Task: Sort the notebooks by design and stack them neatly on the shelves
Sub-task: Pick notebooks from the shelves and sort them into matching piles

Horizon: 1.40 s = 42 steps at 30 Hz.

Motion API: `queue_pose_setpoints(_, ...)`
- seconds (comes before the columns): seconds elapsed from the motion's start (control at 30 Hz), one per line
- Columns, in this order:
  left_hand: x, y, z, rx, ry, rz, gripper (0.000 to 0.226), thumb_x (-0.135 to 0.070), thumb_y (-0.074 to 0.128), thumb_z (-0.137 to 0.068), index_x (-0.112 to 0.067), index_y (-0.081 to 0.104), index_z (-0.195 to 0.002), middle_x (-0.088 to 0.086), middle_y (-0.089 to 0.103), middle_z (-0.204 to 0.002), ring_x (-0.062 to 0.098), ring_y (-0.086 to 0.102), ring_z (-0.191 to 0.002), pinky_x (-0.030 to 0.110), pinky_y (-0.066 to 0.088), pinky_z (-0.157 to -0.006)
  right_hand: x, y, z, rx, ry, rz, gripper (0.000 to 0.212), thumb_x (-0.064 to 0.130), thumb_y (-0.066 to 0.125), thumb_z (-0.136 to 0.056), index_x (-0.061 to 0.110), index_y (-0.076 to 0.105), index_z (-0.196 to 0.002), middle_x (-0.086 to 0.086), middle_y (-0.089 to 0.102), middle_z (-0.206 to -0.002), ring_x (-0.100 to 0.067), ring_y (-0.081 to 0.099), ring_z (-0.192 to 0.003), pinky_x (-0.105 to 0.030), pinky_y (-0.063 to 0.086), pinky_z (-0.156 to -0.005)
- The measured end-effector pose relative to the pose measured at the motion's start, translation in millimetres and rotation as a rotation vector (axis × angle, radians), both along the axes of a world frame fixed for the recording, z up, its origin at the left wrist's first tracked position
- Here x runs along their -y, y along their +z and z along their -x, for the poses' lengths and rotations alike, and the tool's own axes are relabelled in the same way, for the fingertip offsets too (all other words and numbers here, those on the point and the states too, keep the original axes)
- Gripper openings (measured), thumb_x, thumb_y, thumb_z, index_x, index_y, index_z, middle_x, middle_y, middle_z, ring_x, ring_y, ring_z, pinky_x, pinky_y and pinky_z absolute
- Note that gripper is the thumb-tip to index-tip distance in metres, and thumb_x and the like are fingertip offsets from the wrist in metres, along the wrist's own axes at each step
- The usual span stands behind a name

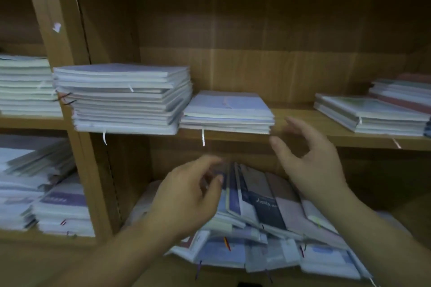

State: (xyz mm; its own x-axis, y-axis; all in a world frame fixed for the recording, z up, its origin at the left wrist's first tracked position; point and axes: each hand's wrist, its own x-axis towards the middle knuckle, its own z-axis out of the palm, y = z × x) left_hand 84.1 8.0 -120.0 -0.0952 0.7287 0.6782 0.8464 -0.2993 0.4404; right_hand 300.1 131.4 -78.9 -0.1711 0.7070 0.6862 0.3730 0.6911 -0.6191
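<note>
Reaching out in front of the shelves, both hands are hanging in the air. The right hand is spreading its fingers wide and holding nothing, just beside the small stack on the middle shelf. The left hand is curling its fingers loosely near the tops of the leaning notebooks on the low shelf. The picture is blurry there, so I cannot tell if it is pinching one. These notebooks are leaning in a messy row over a flat pile, nearer than the neat stacks above. A tall stack is sitting just left of the small stack, and a right stack is lying well apart on the right. I am guessing each notebook is light, thin and a bit bendy, with a smooth, slippy cover. Taking one by its top edge, thumb on one side and fingers on the other, is looking best, so its neighbours are not sliding down.
</note>
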Motion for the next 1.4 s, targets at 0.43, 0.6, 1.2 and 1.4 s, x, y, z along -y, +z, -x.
queue_pose_setpoints(0.43, -80, -142, -105, 0.461, -0.027, 0.54, 0.017, -0.026, 0.066, -0.096, -0.033, 0.063, -0.111, -0.009, 0.068, -0.105, 0.0, 0.064, -0.086, 0.02, 0.053, -0.077, -59, -196, -97, 0.322, -0.13, 0.486, 0.009, 0.026, 0.067, -0.095, 0.024, 0.076, -0.094, 0.002, 0.071, -0.107, -0.016, 0.064, -0.099, -0.03, 0.049, -0.086)
queue_pose_setpoints(0.6, -110, -137, -112, 0.501, 0.142, 0.413, 0.011, -0.026, 0.069, -0.092, -0.026, 0.068, -0.103, -0.008, 0.069, -0.082, 0.006, 0.066, -0.079, 0.033, 0.056, -0.081, -78, -212, -113, 0.428, -0.143, 0.408, 0.032, 0.041, 0.068, -0.093, 0.022, 0.072, -0.119, 0.009, 0.064, -0.121, -0.015, 0.058, -0.113, -0.027, 0.046, -0.098)
queue_pose_setpoints(1.2, -80, -133, -65, 0.604, 0.211, 0.444, 0.037, -0.016, 0.058, -0.095, -0.03, 0.063, -0.129, -0.006, 0.068, -0.125, 0.025, 0.07, -0.102, 0.046, 0.06, -0.087, -82, -212, -40, 0.741, 0.055, 0.376, 0.08, 0.089, 0.037, -0.076, 0.057, 0.028, -0.149, 0.011, 0.013, -0.167, -0.017, 0.01, -0.155, -0.047, 0.021, -0.123)
queue_pose_setpoints(1.4, -75, -127, -70, 0.882, 0.079, 0.531, 0.036, 0.0, 0.054, -0.099, -0.024, 0.061, -0.125, -0.006, 0.063, -0.121, 0.007, 0.063, -0.104, 0.015, 0.051, -0.074, -80, -210, -39, 0.726, -0.008, 0.325, 0.061, 0.069, 0.045, -0.092, 0.051, 0.036, -0.15, 0.012, 0.028, -0.163, -0.016, 0.028, -0.151, -0.034, 0.034, -0.117)
